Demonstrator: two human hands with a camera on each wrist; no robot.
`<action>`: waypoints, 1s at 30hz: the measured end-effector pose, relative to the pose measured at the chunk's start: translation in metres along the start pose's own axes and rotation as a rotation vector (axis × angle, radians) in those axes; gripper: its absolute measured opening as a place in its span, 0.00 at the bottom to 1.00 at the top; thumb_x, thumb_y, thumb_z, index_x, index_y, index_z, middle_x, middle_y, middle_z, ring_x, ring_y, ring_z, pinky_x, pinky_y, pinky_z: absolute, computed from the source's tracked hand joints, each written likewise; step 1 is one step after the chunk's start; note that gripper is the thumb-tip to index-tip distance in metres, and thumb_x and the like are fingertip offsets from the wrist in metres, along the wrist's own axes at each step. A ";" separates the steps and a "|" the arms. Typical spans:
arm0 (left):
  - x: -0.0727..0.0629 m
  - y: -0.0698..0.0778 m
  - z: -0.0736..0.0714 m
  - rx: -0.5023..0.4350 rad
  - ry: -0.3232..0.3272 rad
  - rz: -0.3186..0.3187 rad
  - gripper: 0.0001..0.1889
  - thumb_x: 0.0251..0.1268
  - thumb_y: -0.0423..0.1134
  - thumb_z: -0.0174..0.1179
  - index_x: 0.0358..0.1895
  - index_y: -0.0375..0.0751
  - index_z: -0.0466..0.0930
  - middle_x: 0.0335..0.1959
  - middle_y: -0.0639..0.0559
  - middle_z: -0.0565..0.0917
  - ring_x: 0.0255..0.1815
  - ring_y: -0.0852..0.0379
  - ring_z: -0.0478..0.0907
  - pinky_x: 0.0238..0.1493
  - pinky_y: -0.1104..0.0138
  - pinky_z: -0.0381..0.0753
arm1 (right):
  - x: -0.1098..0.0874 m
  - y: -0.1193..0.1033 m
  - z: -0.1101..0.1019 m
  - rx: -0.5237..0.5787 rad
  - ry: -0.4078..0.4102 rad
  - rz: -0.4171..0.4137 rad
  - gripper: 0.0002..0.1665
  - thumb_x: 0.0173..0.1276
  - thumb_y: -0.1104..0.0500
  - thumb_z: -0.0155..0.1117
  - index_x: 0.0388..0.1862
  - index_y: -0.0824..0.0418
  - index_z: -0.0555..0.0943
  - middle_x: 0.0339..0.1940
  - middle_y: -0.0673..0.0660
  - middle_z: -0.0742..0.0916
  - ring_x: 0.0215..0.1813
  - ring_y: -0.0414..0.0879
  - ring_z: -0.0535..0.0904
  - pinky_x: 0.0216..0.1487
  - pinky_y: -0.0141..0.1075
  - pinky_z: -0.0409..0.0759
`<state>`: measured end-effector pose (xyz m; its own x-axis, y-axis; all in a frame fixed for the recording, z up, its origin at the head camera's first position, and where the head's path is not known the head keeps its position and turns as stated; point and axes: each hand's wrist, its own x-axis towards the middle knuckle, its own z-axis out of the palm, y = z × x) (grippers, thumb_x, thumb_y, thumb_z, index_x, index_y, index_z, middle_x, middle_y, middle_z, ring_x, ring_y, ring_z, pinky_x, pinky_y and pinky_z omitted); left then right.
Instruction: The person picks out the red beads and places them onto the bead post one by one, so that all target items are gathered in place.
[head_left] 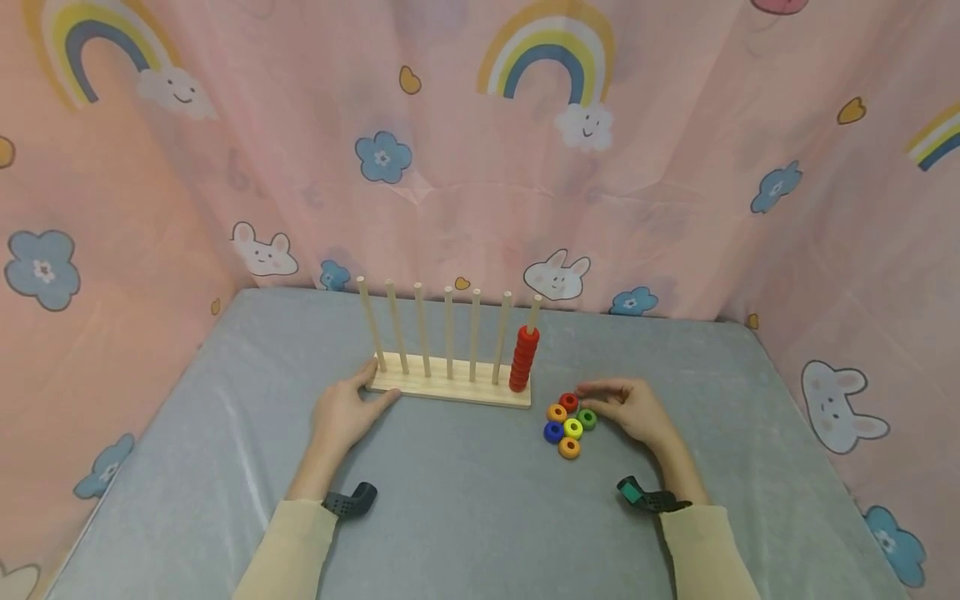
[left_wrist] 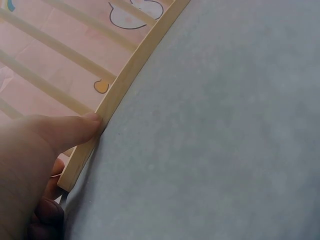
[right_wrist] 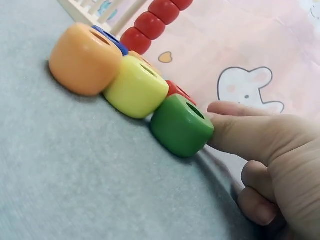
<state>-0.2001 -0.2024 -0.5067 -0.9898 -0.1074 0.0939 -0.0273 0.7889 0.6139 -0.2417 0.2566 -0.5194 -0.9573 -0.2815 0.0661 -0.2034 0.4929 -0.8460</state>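
Note:
A wooden bead rack has a flat base [head_left: 457,389] and a row of upright pegs [head_left: 449,333]. Red beads [head_left: 524,360] are stacked on its rightmost peg. My left hand [head_left: 345,412] grips the base's left end, thumb [left_wrist: 82,127] along the front edge and fingers behind it. To the right of the rack, my right hand [head_left: 633,410] reaches in with thumb and forefinger slightly apart. Its fingertips are right at a loose red bead [head_left: 568,402] and a green bead [right_wrist: 182,126]; the green one partly hides the red in the right wrist view.
Clustered with these are a yellow bead [head_left: 573,429], a blue bead [head_left: 553,432] and two orange beads, one nearest me [head_left: 569,448] and one farther back [head_left: 557,413]. A grey cloth [head_left: 465,508] covers the table. Pink patterned curtains [head_left: 450,225] stand behind and at both sides.

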 end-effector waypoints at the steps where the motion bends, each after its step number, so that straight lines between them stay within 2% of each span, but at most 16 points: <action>1: 0.000 0.000 0.000 0.000 0.000 0.001 0.41 0.67 0.58 0.72 0.77 0.41 0.72 0.74 0.44 0.76 0.71 0.33 0.76 0.59 0.42 0.82 | 0.000 0.000 0.000 -0.009 -0.006 0.000 0.15 0.70 0.61 0.77 0.53 0.64 0.91 0.49 0.62 0.93 0.23 0.37 0.66 0.27 0.34 0.63; 3: 0.000 0.000 0.000 0.001 -0.001 0.003 0.41 0.67 0.58 0.72 0.77 0.41 0.72 0.74 0.44 0.76 0.71 0.33 0.76 0.61 0.42 0.81 | 0.000 0.001 0.000 -0.025 -0.016 0.000 0.16 0.68 0.60 0.79 0.53 0.63 0.91 0.46 0.59 0.93 0.20 0.38 0.62 0.24 0.35 0.60; 6: 0.000 0.000 0.000 -0.003 -0.004 0.004 0.40 0.67 0.58 0.72 0.77 0.41 0.72 0.74 0.44 0.75 0.72 0.34 0.75 0.63 0.42 0.80 | 0.000 0.002 0.000 -0.028 -0.038 0.001 0.18 0.66 0.60 0.80 0.53 0.62 0.91 0.33 0.53 0.89 0.19 0.38 0.61 0.23 0.35 0.59; 8: 0.000 0.000 0.000 -0.010 -0.006 0.002 0.40 0.67 0.57 0.72 0.77 0.40 0.72 0.75 0.44 0.75 0.73 0.34 0.75 0.65 0.42 0.79 | 0.001 0.002 0.001 -0.024 -0.054 -0.003 0.19 0.65 0.60 0.81 0.54 0.63 0.91 0.24 0.50 0.81 0.18 0.37 0.60 0.22 0.34 0.58; 10: 0.000 0.001 0.000 -0.016 -0.008 0.001 0.40 0.68 0.57 0.72 0.77 0.40 0.72 0.75 0.44 0.75 0.73 0.35 0.74 0.66 0.42 0.78 | 0.001 0.001 0.001 -0.020 -0.068 -0.010 0.20 0.64 0.60 0.81 0.54 0.63 0.91 0.19 0.48 0.72 0.18 0.36 0.59 0.21 0.34 0.58; 16: 0.000 0.001 0.000 -0.016 -0.006 -0.003 0.40 0.68 0.57 0.72 0.77 0.40 0.72 0.75 0.45 0.75 0.74 0.35 0.74 0.65 0.42 0.78 | 0.002 -0.003 0.004 -0.047 -0.076 -0.036 0.21 0.63 0.59 0.82 0.54 0.63 0.91 0.16 0.46 0.66 0.17 0.34 0.57 0.22 0.32 0.56; 30: 0.000 0.001 0.000 -0.006 -0.011 -0.013 0.40 0.68 0.58 0.71 0.77 0.41 0.72 0.75 0.45 0.75 0.73 0.34 0.74 0.64 0.41 0.78 | 0.002 -0.007 0.008 -0.090 -0.051 -0.019 0.19 0.63 0.60 0.82 0.52 0.63 0.91 0.16 0.45 0.66 0.18 0.35 0.56 0.23 0.31 0.56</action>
<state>-0.2002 -0.2015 -0.5054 -0.9908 -0.1114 0.0772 -0.0398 0.7840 0.6195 -0.2408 0.2463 -0.5173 -0.9417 -0.3322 0.0526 -0.2413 0.5584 -0.7937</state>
